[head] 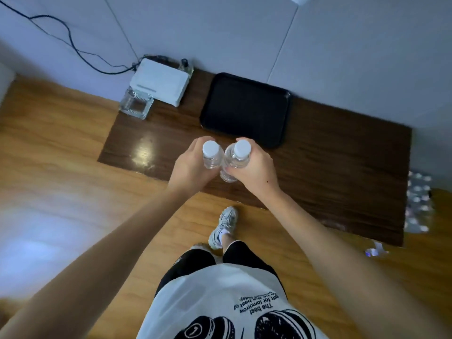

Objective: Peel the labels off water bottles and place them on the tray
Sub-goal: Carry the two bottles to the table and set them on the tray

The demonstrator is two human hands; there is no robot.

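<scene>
Above the dark table (330,152), left hand (189,167) gripping one bottle (211,156), right hand (254,170) gripping another bottle (238,155)

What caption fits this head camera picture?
Left hand and right hand each hold a water bottle before the black tray.

Looking down from up high on the head — facing forward at the dark table (342,152) by the wall (244,33), hands close below.

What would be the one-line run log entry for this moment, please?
left hand: grips left bottle | right hand: grips right bottle | tray: nothing on it | labels: none visible
</scene>
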